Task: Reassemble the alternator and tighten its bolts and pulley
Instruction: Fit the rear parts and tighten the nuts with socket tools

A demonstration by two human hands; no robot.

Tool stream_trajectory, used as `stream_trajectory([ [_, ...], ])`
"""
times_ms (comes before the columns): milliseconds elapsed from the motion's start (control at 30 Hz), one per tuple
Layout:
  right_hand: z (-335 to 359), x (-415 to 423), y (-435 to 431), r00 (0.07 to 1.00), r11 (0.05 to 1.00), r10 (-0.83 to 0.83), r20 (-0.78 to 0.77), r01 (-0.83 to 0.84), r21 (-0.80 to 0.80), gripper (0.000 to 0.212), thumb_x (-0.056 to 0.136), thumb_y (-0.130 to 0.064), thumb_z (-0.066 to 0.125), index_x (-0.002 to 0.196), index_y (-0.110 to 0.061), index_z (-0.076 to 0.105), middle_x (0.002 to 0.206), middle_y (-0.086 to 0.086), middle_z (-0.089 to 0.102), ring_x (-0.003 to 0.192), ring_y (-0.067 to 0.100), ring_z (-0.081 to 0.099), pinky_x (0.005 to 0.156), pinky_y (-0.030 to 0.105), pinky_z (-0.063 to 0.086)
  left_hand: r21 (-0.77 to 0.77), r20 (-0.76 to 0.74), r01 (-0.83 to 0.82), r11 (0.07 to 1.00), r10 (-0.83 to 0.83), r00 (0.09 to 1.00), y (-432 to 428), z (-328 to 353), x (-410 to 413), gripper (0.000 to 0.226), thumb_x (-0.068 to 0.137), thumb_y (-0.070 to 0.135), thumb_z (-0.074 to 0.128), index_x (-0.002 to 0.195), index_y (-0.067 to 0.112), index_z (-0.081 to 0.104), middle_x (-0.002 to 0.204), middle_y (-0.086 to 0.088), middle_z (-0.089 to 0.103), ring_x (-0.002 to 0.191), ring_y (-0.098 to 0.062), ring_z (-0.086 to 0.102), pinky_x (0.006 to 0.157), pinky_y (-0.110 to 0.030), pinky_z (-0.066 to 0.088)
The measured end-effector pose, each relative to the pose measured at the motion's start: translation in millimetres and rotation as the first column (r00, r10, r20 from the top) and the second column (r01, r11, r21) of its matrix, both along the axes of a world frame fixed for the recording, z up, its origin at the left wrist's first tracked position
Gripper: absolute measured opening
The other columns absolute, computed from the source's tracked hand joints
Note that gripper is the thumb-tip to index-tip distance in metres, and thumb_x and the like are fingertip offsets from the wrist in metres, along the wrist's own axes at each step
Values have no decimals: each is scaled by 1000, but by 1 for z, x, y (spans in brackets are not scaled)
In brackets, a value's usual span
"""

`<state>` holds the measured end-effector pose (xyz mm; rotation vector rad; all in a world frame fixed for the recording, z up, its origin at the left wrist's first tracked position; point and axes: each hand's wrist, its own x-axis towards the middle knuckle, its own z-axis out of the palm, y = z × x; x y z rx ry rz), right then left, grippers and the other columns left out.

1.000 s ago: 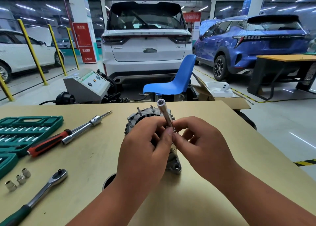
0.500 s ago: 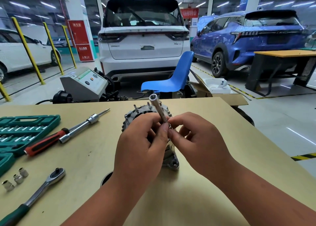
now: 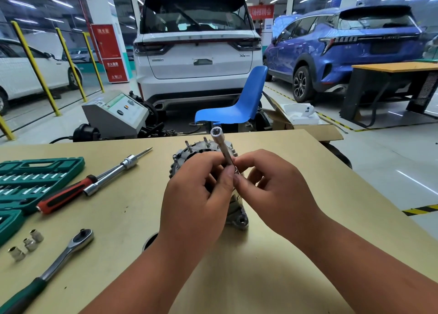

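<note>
Head view, near edge first: 2 bare forearms rising from the bottom edge, elbows cut off. Left hand (image 3: 196,195) curled over the alternator (image 3: 203,152), thumb and fingertips pinched on the lower end of a long deep socket (image 3: 222,147). Right hand (image 3: 272,185) closed toward the same spot, fingertips meeting the left thumb at the socket's base; a small ring-like metal piece there, too small to identify. Socket tilted, open end up and away, above the alternator's far rim.

Alternator on the tan table (image 3: 308,254), mostly hidden behind both hands; only the toothed far rim with short studs and a lug at its near right corner visible. Just left of the alternator's near side, a dark round shape, half covered by the left wrist, unreadable.

Well left of the alternator and nearer: ratchet wrench (image 3: 71,247) with a green grip cut off by the bottom-left corner, 3 small sockets (image 3: 26,245) beside its head. Farther left: a red-handled driver (image 3: 64,197) lying against a chrome extension bar (image 3: 113,173), then a green tool case (image 3: 30,178), cropped by the left edge.

Beyond the alternator, off the table: blue chair (image 3: 239,105), grey machine (image 3: 118,114) to its left, white SUV (image 3: 196,52) behind, blue SUV (image 3: 350,50) to the right.
</note>
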<state>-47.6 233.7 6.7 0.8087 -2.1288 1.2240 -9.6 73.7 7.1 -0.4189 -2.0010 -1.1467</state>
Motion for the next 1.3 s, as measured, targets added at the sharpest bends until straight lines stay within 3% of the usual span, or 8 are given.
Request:
stream_trajectory([
  [100, 0, 0, 0, 1000, 1000, 10, -14, -10, 10, 22, 92, -24, 70, 113, -27, 76, 95, -17, 66, 78, 13, 64, 67, 9, 42, -1, 0, -5, 1000, 5, 1000, 0, 0, 0, 12, 97, 37, 58, 103, 43, 67, 86, 18, 65, 75, -13, 63, 63, -13, 43],
  [267, -1, -1, 0, 1000, 1000, -13, 4, 13, -2, 14, 90, -30, 72, 104, -31, 72, 96, -15, 67, 77, 14, 63, 64, 9, 42, 5, 6, 4, 1000, -4, 1000, 0, 0, 0, 11, 96, 37, 58, 102, 41, 67, 82, 20, 63, 71, -11, 61, 62, -15, 42],
  [400, -1, -1, -1, 999, 1000, 14, -34, -14, -3, 24, 93, -23, 72, 115, -31, 75, 95, -18, 67, 78, 12, 64, 65, 8, 42, 17, 9, 17, 1000, -17, 1000, 0, 1, 1, 12, 97, 38, 58, 103, 40, 68, 84, 16, 65, 72, -13, 63, 62, -18, 45],
  [567, -2, -2, 0, 1000, 1000, -17, -6, 17, -5, 15, 91, -29, 73, 105, -31, 73, 95, -17, 66, 78, 13, 63, 64, 8, 41, 1, 4, 1, 1000, -1, 1000, 1, 1, 1, 11, 97, 36, 59, 101, 43, 66, 82, 18, 63, 72, -12, 62, 61, -15, 42],
  [767, -1, -2, 1, 1000, 1000, 9, -18, -9, 16, 22, 93, -24, 71, 114, -27, 77, 96, -16, 67, 79, 14, 65, 66, 9, 42, 11, 2, 16, 1000, -16, 1000, 0, 1, 1, 12, 97, 36, 59, 103, 39, 69, 84, 15, 65, 72, -14, 64, 60, -20, 46],
  [900, -1, -2, 1, 1000, 1000, -15, -5, 15, 15, 15, 91, -28, 73, 107, -28, 75, 95, -17, 67, 78, 15, 63, 65, 9, 42, 5, 4, 3, 1000, -3, 1000, 1, 1, 0, 11, 97, 37, 59, 102, 40, 68, 83, 17, 64, 72, -13, 63, 60, -16, 44],
  [1100, 0, -1, 1, 1000, 1000, 12, -28, -12, 4, 21, 92, -22, 72, 111, -27, 77, 95, -16, 68, 78, 13, 64, 65, 8, 42, 16, 9, 16, 1000, -16, 1000, 0, -1, -1, 10, 98, 37, 58, 101, 37, 67, 82, 14, 64, 71, -18, 62, 59, -28, 47],
  [1300, 0, -1, 1, 1000, 1000, -6, -10, 6, 1, 13, 90, -29, 73, 103, -32, 72, 95, -15, 68, 76, 15, 64, 62, 12, 44, 6, -5, 18, 1000, -18, 1000, 1, 1, -1, 10, 97, 36, 59, 102, 42, 66, 84, 17, 64, 72, -14, 61, 61, -21, 45],
])
